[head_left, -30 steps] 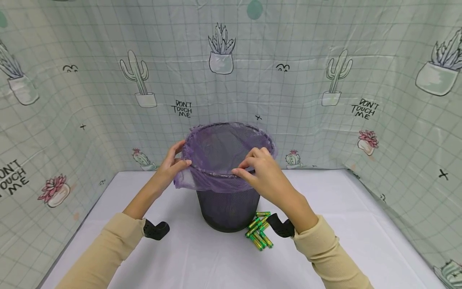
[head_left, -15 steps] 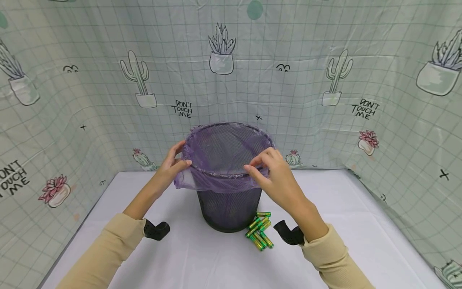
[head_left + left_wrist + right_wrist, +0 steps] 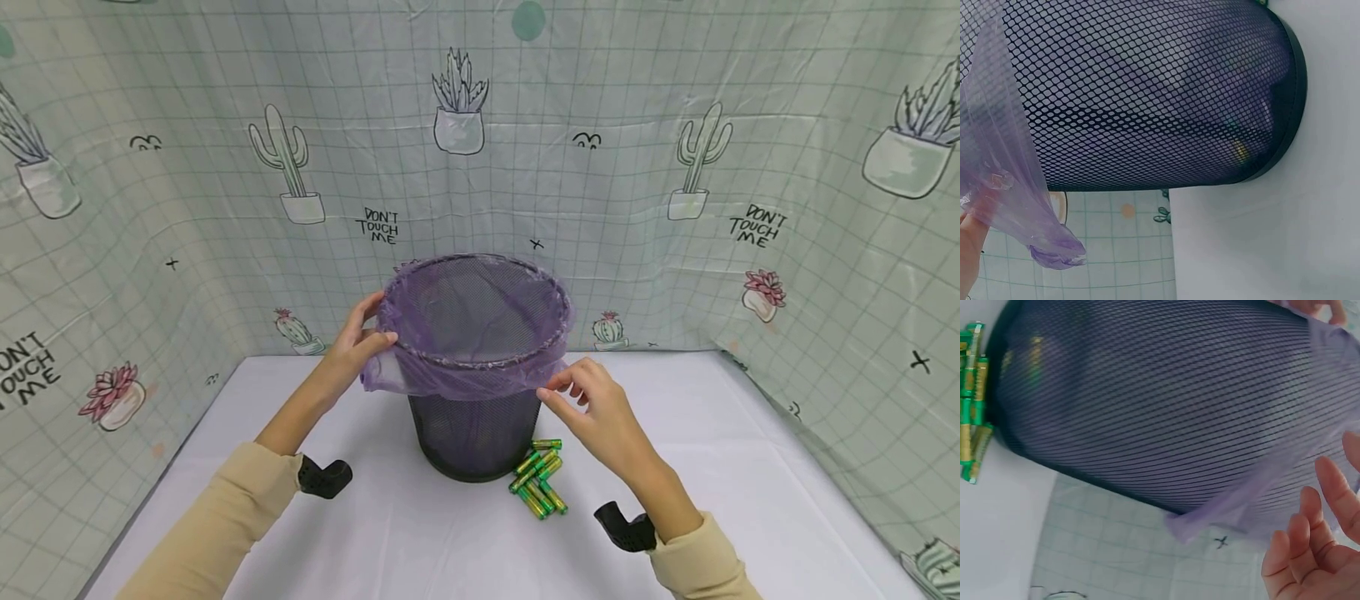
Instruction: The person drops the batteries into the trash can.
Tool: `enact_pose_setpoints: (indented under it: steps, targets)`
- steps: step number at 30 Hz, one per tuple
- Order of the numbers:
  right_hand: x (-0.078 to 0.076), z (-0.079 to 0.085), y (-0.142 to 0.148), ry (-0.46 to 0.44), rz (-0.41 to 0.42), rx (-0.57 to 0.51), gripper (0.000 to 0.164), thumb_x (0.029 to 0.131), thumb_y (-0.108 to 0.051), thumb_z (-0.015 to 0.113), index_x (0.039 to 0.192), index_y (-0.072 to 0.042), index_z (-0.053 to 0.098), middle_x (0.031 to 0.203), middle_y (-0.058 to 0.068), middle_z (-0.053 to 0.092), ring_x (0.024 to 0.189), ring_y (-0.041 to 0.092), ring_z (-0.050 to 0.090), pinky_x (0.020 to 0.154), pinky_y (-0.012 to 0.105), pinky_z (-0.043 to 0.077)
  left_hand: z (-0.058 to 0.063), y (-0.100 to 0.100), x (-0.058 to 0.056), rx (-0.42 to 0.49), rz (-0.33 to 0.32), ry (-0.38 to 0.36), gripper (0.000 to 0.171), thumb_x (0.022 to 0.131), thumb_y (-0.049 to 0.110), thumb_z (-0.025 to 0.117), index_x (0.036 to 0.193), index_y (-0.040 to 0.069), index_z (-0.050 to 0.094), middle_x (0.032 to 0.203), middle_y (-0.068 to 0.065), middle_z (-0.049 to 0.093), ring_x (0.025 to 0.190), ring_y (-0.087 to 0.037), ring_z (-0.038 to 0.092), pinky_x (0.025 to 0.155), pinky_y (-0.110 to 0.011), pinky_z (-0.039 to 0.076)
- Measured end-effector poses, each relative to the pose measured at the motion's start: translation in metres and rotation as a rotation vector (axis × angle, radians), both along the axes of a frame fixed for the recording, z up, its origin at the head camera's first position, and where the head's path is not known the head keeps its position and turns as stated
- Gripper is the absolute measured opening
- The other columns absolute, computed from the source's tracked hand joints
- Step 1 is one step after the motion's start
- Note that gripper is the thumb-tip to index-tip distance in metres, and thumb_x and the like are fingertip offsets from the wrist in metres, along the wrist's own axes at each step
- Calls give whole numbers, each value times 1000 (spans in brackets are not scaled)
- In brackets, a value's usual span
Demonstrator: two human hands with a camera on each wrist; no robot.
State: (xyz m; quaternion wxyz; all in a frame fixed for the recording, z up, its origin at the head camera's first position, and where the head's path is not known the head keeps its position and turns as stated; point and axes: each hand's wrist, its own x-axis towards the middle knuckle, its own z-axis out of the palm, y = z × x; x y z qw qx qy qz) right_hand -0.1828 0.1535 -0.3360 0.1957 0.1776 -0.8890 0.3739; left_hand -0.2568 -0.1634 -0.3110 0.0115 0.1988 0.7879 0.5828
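Note:
A black mesh trash can (image 3: 476,437) stands upright on the table, lined with a thin purple trash bag (image 3: 465,383) folded out over its rim. My left hand (image 3: 351,343) grips the can's left rim through the bag, thumb on the near side and fingers behind. In the left wrist view, this hand (image 3: 971,244) is partly hidden by the bag's loose edge. My right hand (image 3: 596,408) is at the bag's hem on the right front, fingers loosely bent. In the right wrist view, the right hand's fingers (image 3: 1338,494) are spread apart beside the bag, pinching nothing.
Several green and gold batteries (image 3: 534,502) lie in a pile by the can's right base. White cloth covers the table (image 3: 360,533). Grid-patterned curtains (image 3: 525,192) close in the back and sides. Black mounts (image 3: 324,477) sit on both wrists.
My right hand has moved from the front rim rightward, then down to the bag's hem, leaving the rim. The bag now lies folded over at the right front. The left hand stays put.

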Motion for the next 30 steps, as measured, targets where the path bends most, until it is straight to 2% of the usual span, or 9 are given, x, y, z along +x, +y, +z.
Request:
enact_pose_setpoints:
  steps: [9, 21, 30]
  targets:
    - [0, -36, 10, -128, -33, 33, 21, 82, -21, 69, 99, -10, 67, 90, 5, 59, 80, 17, 50, 70, 30, 43, 0, 1, -1, 16, 1, 4, 71, 89, 21, 44, 149, 11, 8, 153, -14, 10, 131, -38, 33, 104, -54, 29]
    - [0, -78, 22, -313, -45, 40, 26, 80, -16, 70, 104, -6, 66, 92, 7, 58, 84, 22, 52, 70, 29, 41, 0, 1, -1, 4, 2, 8, 72, 89, 22, 44, 150, 12, 7, 154, -14, 10, 129, -38, 35, 105, -54, 28]
    - [2, -103, 26, -430, -64, 35, 30, 77, -15, 73, 104, -4, 65, 92, 5, 58, 82, 19, 49, 66, 27, 38, 0, 0, -1, 6, 3, 7, 72, 89, 21, 45, 149, 12, 8, 154, -14, 10, 129, -38, 35, 104, -54, 29]
